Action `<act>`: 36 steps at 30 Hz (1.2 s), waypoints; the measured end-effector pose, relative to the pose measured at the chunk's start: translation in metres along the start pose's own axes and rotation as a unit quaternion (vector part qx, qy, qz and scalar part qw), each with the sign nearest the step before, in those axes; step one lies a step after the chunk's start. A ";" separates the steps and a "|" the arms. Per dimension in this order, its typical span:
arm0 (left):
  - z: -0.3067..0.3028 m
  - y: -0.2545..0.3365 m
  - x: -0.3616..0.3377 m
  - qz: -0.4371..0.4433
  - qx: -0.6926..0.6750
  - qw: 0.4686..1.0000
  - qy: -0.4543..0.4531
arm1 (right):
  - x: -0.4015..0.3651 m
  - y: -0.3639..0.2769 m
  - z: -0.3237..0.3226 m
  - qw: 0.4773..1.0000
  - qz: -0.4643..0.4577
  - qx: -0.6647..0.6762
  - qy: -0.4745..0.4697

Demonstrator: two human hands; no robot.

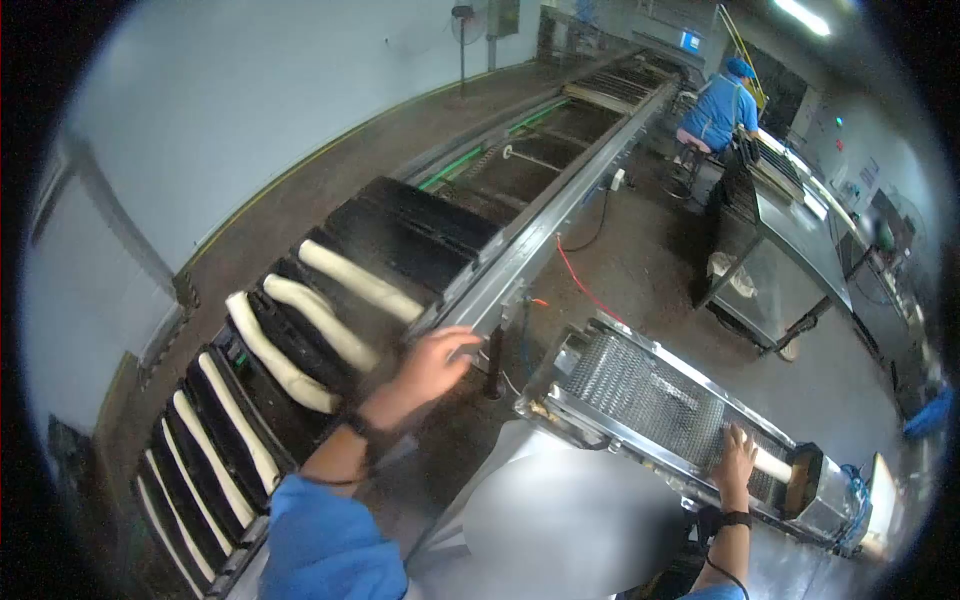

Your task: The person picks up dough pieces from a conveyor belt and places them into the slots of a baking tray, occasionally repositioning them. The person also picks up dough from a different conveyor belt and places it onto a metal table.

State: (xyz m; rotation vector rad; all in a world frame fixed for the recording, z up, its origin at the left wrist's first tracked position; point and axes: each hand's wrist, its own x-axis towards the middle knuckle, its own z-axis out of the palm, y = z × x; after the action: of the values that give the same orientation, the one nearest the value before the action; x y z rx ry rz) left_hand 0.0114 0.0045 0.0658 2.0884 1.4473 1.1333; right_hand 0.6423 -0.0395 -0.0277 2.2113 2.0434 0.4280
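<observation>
Above the metal rail of the long conveyor, my left hand (430,370) is raised with its fingers apart and nothing in it. Long pale dough strips (360,280) lie in black trays (400,235) to the left of that hand. My right hand (737,458) rests at the near part of a small mesh conveyor (645,390), its fingers spread. A pale dough piece (772,464) lies on the mesh just right of those fingers, at the metal outlet (825,490). Whether the fingers touch the dough cannot be made out.
A person in blue (715,115) sits at the back beside a steel table (800,240). A red hose (575,270) runs over the floor between the conveyors. A standing fan (463,30) is near the far wall. Part of a blue sleeve (930,412) shows at the right edge.
</observation>
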 end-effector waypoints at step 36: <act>-0.147 -0.014 -0.193 -0.572 0.134 0.729 0.351 | 0.033 -0.136 -0.122 0.994 -0.002 0.105 -0.032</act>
State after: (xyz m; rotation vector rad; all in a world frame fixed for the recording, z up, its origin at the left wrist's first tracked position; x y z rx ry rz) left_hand -0.1412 -0.1846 0.0678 0.3850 2.7269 1.1390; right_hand 0.4802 -0.0084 0.0581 2.3023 2.1474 0.1442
